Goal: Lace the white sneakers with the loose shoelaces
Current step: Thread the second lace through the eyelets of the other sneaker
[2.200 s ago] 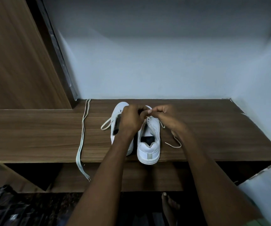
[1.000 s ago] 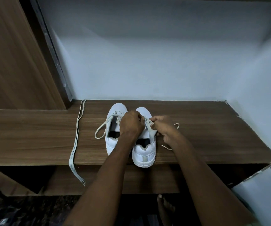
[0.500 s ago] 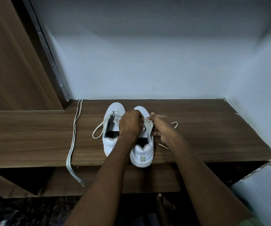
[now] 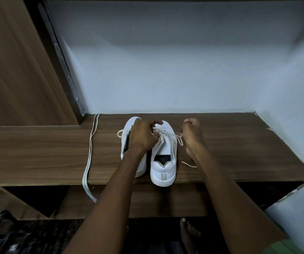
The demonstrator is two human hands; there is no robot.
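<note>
Your left hand (image 4: pixel 142 137) pinches the shoelace (image 4: pixel 167 133) over the right sneaker (image 4: pixel 164 162); your right hand (image 4: pixel 191 133), right of it, is fisted around the lace's other end.

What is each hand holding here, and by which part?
Both hands grip the lace threaded in the right sneaker: left hand near the eyelets, right hand further along its free stretch.

Home: wooden shelf (image 4: pixel 239 149), wardrobe panel (image 4: pixel 19 70)

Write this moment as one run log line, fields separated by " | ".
step: lacing right sneaker | left hand: pinching lace at eyelets | right hand: pulling lace end sideways | left sneaker: partly laced | spare lace: lying on shelf
</note>
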